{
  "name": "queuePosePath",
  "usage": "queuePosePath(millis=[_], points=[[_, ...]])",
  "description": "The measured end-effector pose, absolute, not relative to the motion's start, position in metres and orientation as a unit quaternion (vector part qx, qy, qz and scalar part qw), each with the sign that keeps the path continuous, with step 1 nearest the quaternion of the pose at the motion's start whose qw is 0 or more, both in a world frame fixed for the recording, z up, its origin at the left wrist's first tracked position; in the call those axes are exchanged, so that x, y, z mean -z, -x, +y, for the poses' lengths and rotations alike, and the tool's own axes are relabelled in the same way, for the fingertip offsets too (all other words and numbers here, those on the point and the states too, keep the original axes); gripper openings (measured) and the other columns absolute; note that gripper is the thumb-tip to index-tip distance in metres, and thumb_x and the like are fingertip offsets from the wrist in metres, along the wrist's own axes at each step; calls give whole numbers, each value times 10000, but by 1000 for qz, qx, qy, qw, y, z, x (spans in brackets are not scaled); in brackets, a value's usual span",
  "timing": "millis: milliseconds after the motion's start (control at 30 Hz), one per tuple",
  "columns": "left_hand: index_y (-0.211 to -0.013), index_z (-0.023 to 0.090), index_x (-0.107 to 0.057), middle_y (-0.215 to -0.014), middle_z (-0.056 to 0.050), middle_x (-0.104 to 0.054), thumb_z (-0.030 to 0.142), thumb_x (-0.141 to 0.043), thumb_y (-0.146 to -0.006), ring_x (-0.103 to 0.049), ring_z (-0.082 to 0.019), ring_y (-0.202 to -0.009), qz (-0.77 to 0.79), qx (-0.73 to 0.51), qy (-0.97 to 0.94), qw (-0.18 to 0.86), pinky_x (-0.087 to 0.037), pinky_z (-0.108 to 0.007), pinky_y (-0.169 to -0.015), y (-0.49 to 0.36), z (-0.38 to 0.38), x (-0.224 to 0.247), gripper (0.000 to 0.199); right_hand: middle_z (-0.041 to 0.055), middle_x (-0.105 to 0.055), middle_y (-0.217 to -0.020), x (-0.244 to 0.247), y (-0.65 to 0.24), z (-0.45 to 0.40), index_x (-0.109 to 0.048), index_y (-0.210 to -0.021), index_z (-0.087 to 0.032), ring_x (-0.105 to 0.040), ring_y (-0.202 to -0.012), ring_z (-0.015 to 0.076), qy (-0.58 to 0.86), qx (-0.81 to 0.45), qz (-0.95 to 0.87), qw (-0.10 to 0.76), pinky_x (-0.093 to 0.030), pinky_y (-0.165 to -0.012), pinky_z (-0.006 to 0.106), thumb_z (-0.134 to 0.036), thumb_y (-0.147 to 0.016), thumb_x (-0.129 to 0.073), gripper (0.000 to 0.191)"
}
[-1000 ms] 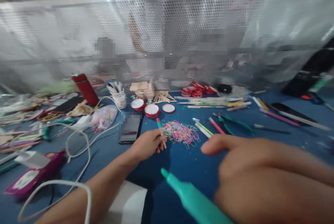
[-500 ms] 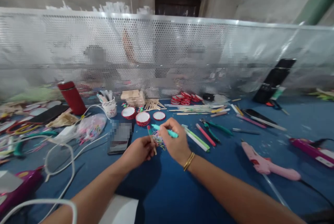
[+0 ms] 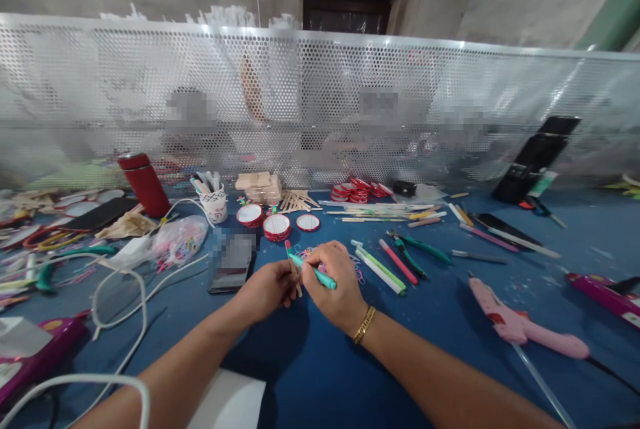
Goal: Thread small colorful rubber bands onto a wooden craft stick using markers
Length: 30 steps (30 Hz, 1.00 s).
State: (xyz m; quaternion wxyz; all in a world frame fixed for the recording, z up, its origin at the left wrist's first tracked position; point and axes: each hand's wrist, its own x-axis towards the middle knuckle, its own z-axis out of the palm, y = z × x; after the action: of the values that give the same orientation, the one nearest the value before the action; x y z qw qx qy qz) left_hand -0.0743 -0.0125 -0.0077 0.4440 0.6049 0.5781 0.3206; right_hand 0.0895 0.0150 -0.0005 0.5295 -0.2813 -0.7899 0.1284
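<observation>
My left hand (image 3: 270,290) pinches a thin wooden stick (image 3: 289,249) upright; its upper end is coloured red and green. In my right hand (image 3: 337,282) is a turquoise marker (image 3: 323,277), tilted, its tip at the stick near my left fingers. Loose coloured bands (image 3: 359,272) lie behind and beside my right hand. Round red-rimmed pieces with white insides (image 3: 277,225) stand beyond both hands. A dark phone (image 3: 233,262) lies left of my left hand. Green and white markers (image 3: 383,270) and a pink marker (image 3: 400,262) lie to the right.
Green-handled pliers (image 3: 410,252) and a pink glue gun (image 3: 520,322) lie at the right. A red bottle (image 3: 144,185), a cup of markers (image 3: 214,205) and a white cable (image 3: 144,309) are at the left. A perforated metal screen (image 3: 330,109) runs along the back.
My right hand has brought the marker down and left, so its tip now meets the stick. The view has shifted slightly, and more loose bands show beside my right hand.
</observation>
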Motion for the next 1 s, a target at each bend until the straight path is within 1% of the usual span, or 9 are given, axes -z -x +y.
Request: queuePosePath(millis=[100,233,367,467,600,833,1000], points=[[-814,177,-545,-635,15,-577,391,-466,-849,-516,-92,-498,574,-323,-610,440,-359,-194,-465,75,-11,10,231,-19,-557,-677,0,-90,18,-500,-712,-204,-499,-683,143,288,-119,-799,514,-362,-820,337,-198,-836,-513,125],[-804,176,-546,-615,24,-562,395,-467,-848,-499,-90,-484,581,-321,-602,444,-354,-201,-466,74,-11,9,237,-13,-556,-670,-3,-93,19,-480,-695,-207,-495,-685,149,305,-98,-783,533,-359,-800,334,-192,-843,-494,150],[-772,178,-511,-619,27,-555,385,-470,-844,-503,-87,-483,586,-320,-603,436,-349,-200,-464,71,-13,5,222,-18,-559,-679,-2,-93,16,-500,-718,-206,-511,-691,145,283,-108,-801,516,-353,-846,342,-203,-839,-508,122],[-765,179,-500,-630,21,-564,378,-470,-840,-512,-88,-493,587,-321,-606,431,-357,-198,-469,70,-14,2,216,-22,-561,-672,-1,-92,17,-497,-699,-205,-516,-687,141,283,-113,-810,501,-347,-856,342,-202,-835,-511,137],[-760,177,-502,-625,21,-562,363,-487,-824,-505,-86,-493,592,-317,-593,444,-386,-203,-487,69,-14,0,198,-25,-545,-661,0,-94,20,-485,-698,-202,-507,-679,139,300,-104,-795,517,-348,-843,336,-203,-833,-511,138],[-760,178,-503,-629,16,-571,380,-475,-843,-513,-86,-499,590,-322,-601,433,-363,-193,-472,70,-15,2,220,-28,-550,-659,-1,-93,18,-480,-678,-203,-509,-668,135,287,-115,-809,500,-346,-859,342,-195,-819,-521,147],[-773,175,-515,-612,22,-561,356,-485,-833,-506,-84,-484,591,-322,-593,442,-361,-192,-468,68,-15,0,193,-27,-534,-656,0,-94,20,-471,-695,-207,-503,-677,140,301,-103,-797,514,-351,-843,341,-198,-829,-510,139]])
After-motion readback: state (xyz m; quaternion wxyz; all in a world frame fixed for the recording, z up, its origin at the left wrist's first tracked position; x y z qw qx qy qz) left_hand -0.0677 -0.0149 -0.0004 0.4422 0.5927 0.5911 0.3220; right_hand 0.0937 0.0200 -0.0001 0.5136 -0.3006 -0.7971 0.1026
